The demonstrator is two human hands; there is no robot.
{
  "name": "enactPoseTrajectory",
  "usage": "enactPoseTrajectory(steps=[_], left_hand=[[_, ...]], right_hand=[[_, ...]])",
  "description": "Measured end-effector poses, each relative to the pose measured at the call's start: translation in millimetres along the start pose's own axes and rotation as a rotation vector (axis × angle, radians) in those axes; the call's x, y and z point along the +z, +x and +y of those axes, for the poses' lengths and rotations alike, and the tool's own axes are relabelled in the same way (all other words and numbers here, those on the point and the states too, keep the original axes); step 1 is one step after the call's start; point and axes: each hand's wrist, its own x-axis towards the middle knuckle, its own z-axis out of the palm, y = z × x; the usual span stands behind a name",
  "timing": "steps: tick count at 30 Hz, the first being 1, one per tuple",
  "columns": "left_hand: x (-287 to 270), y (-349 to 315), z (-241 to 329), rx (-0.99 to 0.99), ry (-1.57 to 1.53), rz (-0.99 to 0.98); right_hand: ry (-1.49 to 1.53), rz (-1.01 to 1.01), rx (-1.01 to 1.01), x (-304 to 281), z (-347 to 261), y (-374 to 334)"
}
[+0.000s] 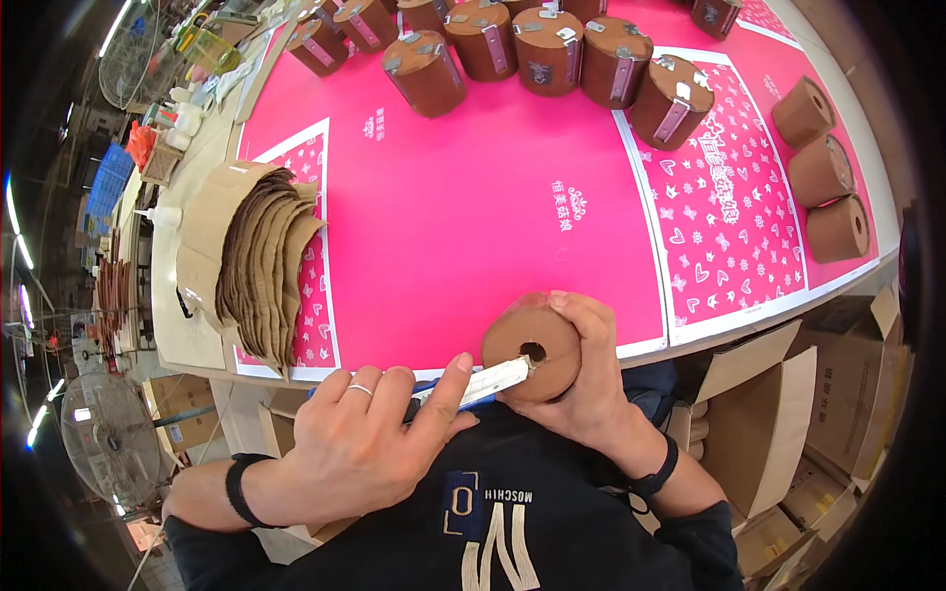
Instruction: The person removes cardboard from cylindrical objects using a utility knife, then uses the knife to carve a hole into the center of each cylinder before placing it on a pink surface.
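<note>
Right hand around cylinder (smooth brown)

From here I see pink printed sheeting over the bench, with a thick stack of brown paper along its left edge. My feed shows a yellow-green bottle by the far left corner, a grey fan beyond the near left corner, and an open carton below the near right corner.
</note>
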Motion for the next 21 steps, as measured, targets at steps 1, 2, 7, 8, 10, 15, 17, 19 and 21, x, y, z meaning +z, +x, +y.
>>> enactPoseTrajectory(steps=[1,2,7,8,10,15,17,19,21], left_hand=[[6.6,-1.6,-0.6,0.004,0.0,0.052],[12.7,-3.1,-1.2,0.008,0.002,0.054],[36.4,-7.6,-4.8,0.001,-0.002,0.217],[42.5,-6.6,-6.5,0.004,-0.001,0.219],[51.1,-3.1,-9.2,-0.036,-0.05,0.391],[34.8,8.6,-13.1,-0.251,-0.428,0.413],[32.7,5.7,-17.6,-0.346,-0.677,0.315],[31.7,2.8,-17.3,-0.403,-0.782,0.265],[32.8,-1.1,-16.8,-0.462,-0.891,0.214]], right_hand=[[-0.01,0.004,0.015,-0.3,0.0,0.1],[-0.012,0.009,0.015,0.0,0.8,0.3],[0.067,0.091,0.021,4.2,2.1,1.4],[0.066,0.095,0.021,4.6,2.3,1.6],[0.043,0.081,-0.011,4.9,2.8,1.9],[0.055,0.03,0.032,-2.2,2.8,1.0],[0.064,-0.01,0.052,-10.6,-0.5,2.2],[0.166,0.027,0.101,-25.6,-12.2,6.9],[0.022,-0.023,0.034,-42.2,-16.1,13.7]])
